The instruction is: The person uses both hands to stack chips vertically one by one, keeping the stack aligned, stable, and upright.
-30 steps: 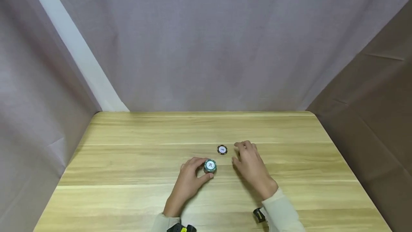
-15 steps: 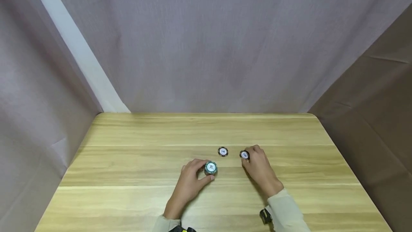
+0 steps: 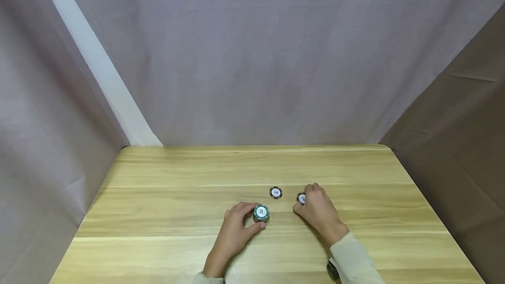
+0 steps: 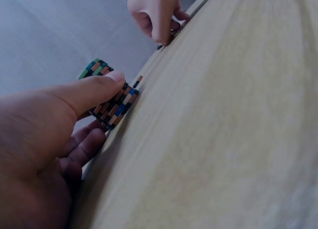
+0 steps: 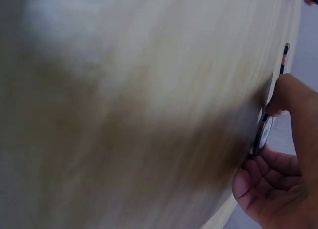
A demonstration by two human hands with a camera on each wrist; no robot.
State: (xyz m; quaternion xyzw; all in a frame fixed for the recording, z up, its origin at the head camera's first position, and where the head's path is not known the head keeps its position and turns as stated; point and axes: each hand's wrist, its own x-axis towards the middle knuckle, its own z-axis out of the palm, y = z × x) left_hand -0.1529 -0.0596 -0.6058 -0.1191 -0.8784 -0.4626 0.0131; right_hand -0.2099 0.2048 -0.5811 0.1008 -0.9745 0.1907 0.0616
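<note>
My left hand [image 3: 234, 230] holds a stack of poker chips [image 3: 261, 212] between thumb and fingers; a green chip marked 20 tops it. In the left wrist view the stack [image 4: 118, 104] stands on the table, its edges banded in black, orange, blue and white. To the right, my right hand [image 3: 321, 212] pinches a black poker chip [image 3: 301, 198] with a white centre, low at the tabletop. Its fingers hide part of that chip. The right wrist view has this chip [image 5: 267, 131] tilted between thumb and fingers. Another black chip [image 3: 275, 193], marked 100, lies flat between the hands.
The wooden table [image 3: 177, 214] reaches back to a grey cloth curtain [image 3: 252, 65]. Brown cloth [image 3: 446, 143] hangs along the right side. A black wrist device [image 3: 333, 270] sits at the right sleeve.
My right hand, earlier without a visible chip, now pinches a black chip and has moved slightly right. My left hand stays at the stack. The head view has tilted up a little.
</note>
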